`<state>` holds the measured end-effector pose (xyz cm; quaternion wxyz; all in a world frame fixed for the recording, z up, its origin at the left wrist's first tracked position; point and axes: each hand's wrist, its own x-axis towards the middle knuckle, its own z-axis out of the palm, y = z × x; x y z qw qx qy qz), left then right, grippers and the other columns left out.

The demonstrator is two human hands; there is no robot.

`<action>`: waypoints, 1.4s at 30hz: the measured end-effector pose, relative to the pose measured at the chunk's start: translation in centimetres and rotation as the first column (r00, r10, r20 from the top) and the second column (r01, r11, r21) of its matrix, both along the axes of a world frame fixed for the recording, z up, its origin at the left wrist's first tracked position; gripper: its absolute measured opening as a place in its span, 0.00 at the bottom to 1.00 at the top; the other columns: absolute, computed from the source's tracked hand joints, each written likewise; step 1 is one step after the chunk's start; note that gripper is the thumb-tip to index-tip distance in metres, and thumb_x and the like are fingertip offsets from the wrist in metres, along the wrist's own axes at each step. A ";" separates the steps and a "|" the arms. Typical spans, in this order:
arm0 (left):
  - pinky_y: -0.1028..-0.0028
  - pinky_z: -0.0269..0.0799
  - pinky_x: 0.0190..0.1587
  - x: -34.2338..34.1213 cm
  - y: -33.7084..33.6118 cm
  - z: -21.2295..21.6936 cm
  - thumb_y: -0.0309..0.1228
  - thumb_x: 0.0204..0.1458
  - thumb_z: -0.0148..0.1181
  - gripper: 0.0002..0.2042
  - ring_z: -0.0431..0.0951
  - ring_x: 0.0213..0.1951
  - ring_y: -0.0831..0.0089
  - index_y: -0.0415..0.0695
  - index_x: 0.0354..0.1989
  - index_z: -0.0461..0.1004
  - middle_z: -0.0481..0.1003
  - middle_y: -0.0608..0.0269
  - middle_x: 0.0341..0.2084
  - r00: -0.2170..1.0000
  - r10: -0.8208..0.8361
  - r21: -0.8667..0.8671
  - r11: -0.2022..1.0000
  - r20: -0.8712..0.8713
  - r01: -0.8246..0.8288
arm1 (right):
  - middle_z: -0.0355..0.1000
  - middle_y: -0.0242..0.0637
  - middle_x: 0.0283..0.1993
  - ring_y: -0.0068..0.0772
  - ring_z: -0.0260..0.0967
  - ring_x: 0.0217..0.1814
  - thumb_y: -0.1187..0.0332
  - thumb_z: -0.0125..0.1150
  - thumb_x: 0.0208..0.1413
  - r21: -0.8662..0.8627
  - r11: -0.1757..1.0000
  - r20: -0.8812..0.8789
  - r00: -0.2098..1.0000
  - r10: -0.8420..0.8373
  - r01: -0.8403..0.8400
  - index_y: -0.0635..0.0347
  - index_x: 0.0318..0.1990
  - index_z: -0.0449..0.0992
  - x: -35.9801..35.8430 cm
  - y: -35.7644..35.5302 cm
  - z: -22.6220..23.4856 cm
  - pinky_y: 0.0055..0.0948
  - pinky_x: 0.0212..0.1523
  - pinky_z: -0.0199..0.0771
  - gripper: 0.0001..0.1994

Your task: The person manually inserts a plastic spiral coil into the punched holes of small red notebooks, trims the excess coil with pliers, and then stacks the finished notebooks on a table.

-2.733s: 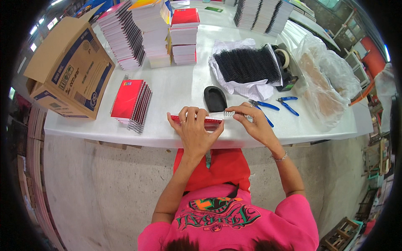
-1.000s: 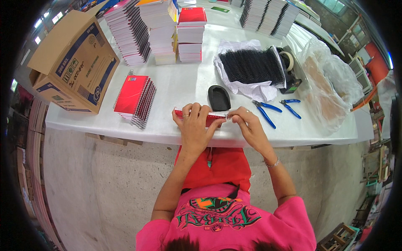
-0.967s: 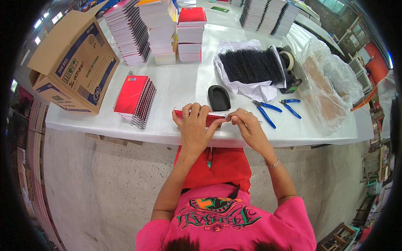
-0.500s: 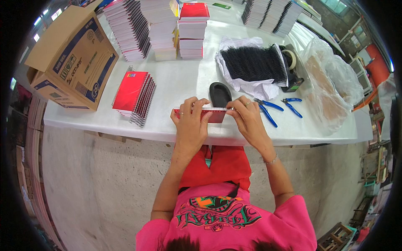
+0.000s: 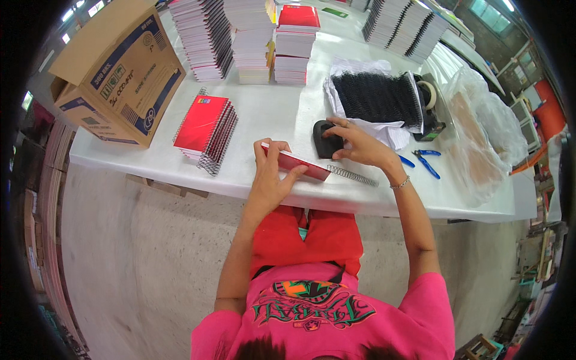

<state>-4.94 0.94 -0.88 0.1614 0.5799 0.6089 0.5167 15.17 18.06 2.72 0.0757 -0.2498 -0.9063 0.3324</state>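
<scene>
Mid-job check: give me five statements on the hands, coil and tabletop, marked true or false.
1. The left hand holds a red-covered notebook. True.
2. The right hand touches the black dish-shaped object. True.
3. No coil is near the notebook. False: a metal coil sticks out at its right end.
4. A plastic bag stands at the table's left end. False: a cardboard box stands there.
5. Blue-handled pliers lie right of the right hand. True.

Smooth notebook cover (image 5: 313,170); metal coil (image 5: 354,175); cardboard box (image 5: 133,90).
</scene>
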 end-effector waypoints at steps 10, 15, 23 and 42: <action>0.64 0.64 0.53 -2.9 1.0 -0.4 0.38 0.41 0.74 0.29 0.63 0.49 0.60 0.43 0.47 0.63 0.58 0.56 0.44 0.987 -0.154 0.014 0.988 -0.040 0.155 | 0.54 0.50 0.68 0.46 0.66 0.58 0.62 0.79 0.36 0.125 0.992 -0.070 0.997 -0.026 0.034 0.55 0.57 0.72 1.6 -1.3 -1.1 0.35 0.56 0.71 0.35; 0.64 0.63 0.53 -2.7 1.2 -0.6 0.40 0.37 0.77 0.31 0.62 0.49 0.61 0.44 0.46 0.63 0.58 0.57 0.43 0.991 -0.132 0.008 0.991 0.029 0.132 | 0.60 0.49 0.64 0.43 0.65 0.61 0.60 0.75 0.45 -0.112 0.987 -0.151 0.980 -0.130 0.114 0.58 0.52 0.73 1.8 -2.4 -0.9 0.40 0.59 0.69 0.27; 0.64 0.63 0.53 -2.5 1.4 -0.9 0.41 0.34 0.78 0.33 0.62 0.50 0.61 0.45 0.46 0.63 0.59 0.58 0.43 0.991 -0.130 0.016 0.991 -0.002 0.130 | 0.66 0.47 0.61 0.40 0.63 0.66 0.58 0.71 0.47 -0.777 0.480 -0.548 0.812 -0.198 -0.407 0.59 0.36 0.73 3.3 -4.4 0.3 0.39 0.62 0.65 0.17; 0.70 0.57 0.59 -2.2 1.1 -0.6 0.34 0.41 0.73 0.31 0.63 0.51 0.68 0.44 0.51 0.61 0.61 0.62 0.46 0.975 -0.190 -0.006 0.981 0.115 0.192 | 0.69 0.45 0.55 0.37 0.67 0.57 0.66 0.71 0.48 -0.066 0.924 -0.187 0.905 -0.383 0.377 0.63 0.41 0.75 2.1 -5.8 2.2 0.31 0.57 0.66 0.15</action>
